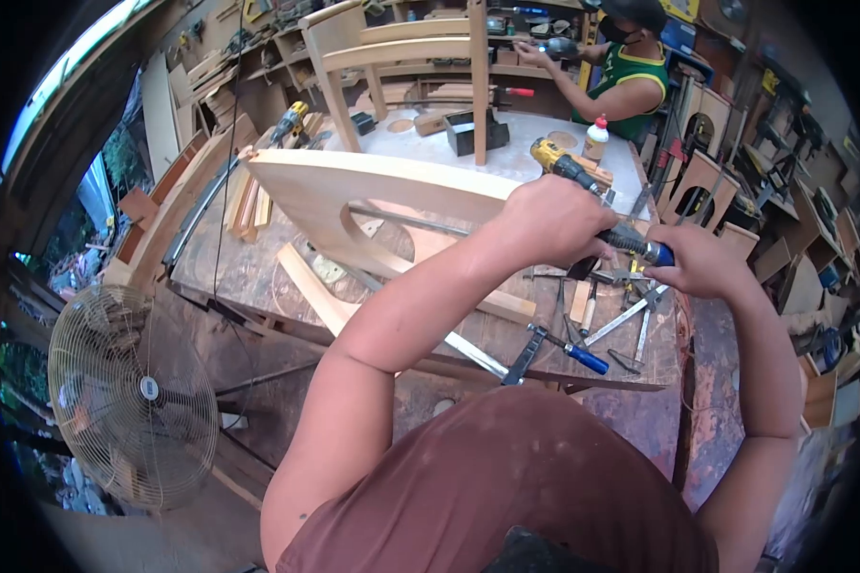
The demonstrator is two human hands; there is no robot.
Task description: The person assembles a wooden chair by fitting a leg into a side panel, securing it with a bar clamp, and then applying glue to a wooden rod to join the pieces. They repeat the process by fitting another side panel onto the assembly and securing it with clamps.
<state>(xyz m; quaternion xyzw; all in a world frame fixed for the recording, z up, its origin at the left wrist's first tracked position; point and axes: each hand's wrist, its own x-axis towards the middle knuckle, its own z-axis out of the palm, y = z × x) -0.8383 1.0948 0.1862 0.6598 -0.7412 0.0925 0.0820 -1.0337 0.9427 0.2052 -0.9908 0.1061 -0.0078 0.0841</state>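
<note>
— How was the clamp (602,215) held?
— It was gripped over the panel (373,186) on the table (258,277): left hand (554,222) fingers wrapped round its bar, right hand (702,263) fingers closed on its blue handle.

The clamp handle (652,252) is blue with a silvery band, and the drill (556,159) is yellow and black. The curved wooden panel (354,186) is pale tan (unfinished-looking), and the glue bottle (595,139) is white with a red cap.
</note>
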